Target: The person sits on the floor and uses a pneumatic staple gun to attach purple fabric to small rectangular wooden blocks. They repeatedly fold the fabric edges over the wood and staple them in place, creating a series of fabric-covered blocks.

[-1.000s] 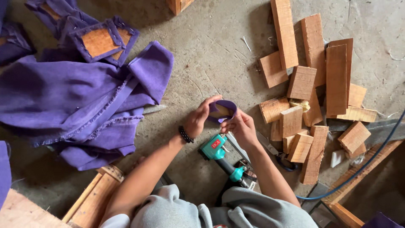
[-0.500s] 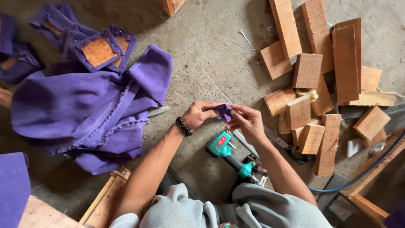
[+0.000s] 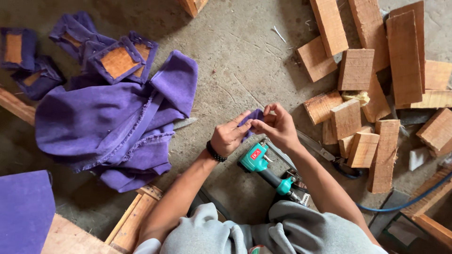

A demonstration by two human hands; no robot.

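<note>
Your left hand (image 3: 228, 138) and right hand (image 3: 278, 126) pinch a small purple cloth scrap (image 3: 250, 118) between fingertips, raised over the concrete floor (image 3: 235, 61), with the teal staple gun (image 3: 263, 167) directly below within reach.

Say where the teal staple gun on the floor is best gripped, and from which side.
Likely the dark handle of the teal staple gun, taken from above: it lies flat on the concrete floor below both hands, the handle running toward the person, its top side bare.

Purple cloth scrap (image 3: 249, 120), teal stapler (image 3: 263, 167) (red label), tan wood blocks (image 3: 356, 69)
</note>
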